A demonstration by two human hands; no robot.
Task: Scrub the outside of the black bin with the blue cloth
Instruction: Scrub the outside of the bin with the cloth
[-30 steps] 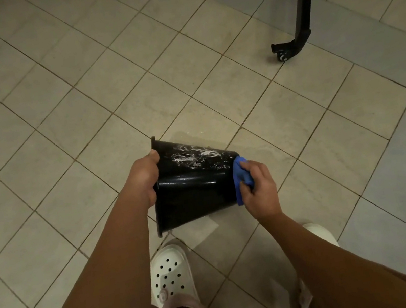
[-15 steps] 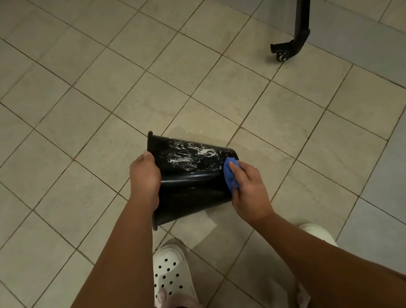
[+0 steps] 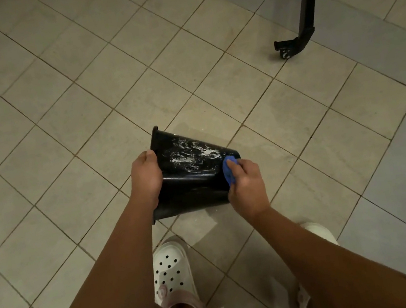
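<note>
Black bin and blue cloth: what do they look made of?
Black bin: likely smooth glossy plastic; light streaks reflect off its wall, and white foamy smears sit on it. Blue cloth: soft fabric, maybe microfibre; it bunches under the right hand. Weave too small to tell.

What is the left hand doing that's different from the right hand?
The left hand grips the black bin at its wide open rim; the right hand is at the narrow bottom end. The left hand holds only the bin; the right hand holds the blue cloth against the bin's side. Both are on the same sideways-tipped bin.
</note>
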